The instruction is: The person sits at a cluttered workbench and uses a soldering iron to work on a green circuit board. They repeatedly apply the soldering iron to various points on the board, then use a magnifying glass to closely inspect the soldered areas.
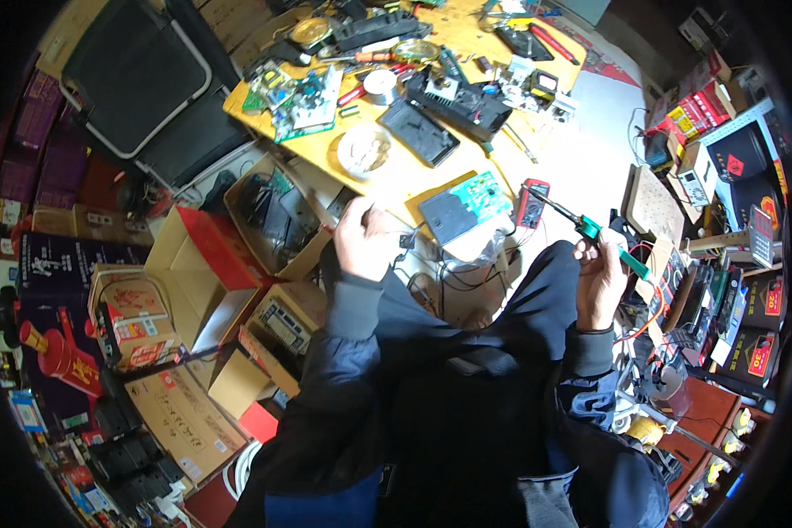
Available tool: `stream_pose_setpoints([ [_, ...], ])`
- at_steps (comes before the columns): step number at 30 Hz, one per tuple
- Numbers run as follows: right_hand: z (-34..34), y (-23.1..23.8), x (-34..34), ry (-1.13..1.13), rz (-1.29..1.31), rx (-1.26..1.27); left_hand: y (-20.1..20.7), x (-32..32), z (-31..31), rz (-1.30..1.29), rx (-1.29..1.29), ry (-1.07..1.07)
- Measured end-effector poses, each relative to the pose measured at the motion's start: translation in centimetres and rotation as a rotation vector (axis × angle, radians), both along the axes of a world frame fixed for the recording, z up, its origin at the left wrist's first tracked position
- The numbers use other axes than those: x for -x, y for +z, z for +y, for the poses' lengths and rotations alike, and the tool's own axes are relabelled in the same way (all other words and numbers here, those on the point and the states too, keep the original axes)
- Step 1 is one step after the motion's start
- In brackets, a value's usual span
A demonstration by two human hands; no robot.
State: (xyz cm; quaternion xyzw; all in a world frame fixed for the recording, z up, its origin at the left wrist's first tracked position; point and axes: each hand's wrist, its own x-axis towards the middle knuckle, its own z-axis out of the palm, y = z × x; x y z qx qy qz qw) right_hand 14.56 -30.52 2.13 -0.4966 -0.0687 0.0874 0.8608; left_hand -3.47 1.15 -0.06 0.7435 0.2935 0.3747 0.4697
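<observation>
My right hand (602,275) is closed round the green handle of a soldering iron (590,229). The iron's metal shaft points up and left, toward a red multimeter (531,204). My left hand (363,239) is closed in front of the table's near edge; what its fingers hold is hard to make out. Just to its right shows a small dark piece (406,240) with a thin wire. Between my hands, at the table's near corner, lies a black case with a green circuit board (466,208). Beyond my left hand is a white bowl (354,167) with bits in it.
The yellow table (312,151) carries a spool of solder wire (380,85), a circuit board (306,104), a black plastic shell (418,132) and scattered tools. Cardboard boxes (185,421) crowd the left floor, near a black folding chair (136,75). Loose cables hang between my knees.
</observation>
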Motion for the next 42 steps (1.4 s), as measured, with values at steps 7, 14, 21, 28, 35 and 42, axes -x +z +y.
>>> stream_pose_setpoints([
  [7, -0.4, 0.5, -4.1, -0.123, 0.109, -0.097, 0.8, 2.8, -1.1, 0.109, 0.096, 0.001],
  [14, 0.8, 2.5, -13.1, -0.116, 0.073, -0.358, -0.4, 5.5, 0.0, 0.057, 0.225, 0.079],
  [21, 4.0, 7.2, -25.2, -0.042, 0.012, -0.17, -2.3, 8.1, 1.1, 0.052, 0.276, 0.171],
  [28, 13.3, 13.3, -36.3, 0.0, -0.261, 0.216, -8.2, 8.2, 0.8, -0.088, 0.922, 0.077],
  [35, 20.5, 15.3, -38.8, 0.009, -0.408, 0.665, -10.5, 7.2, 1.8, -0.12, 0.782, 0.181],
  [42, 24.8, 14.9, -43.5, 0.102, -0.68, 0.964, -10.1, 6.7, 2.3, -0.065, 0.823, 0.272],
])
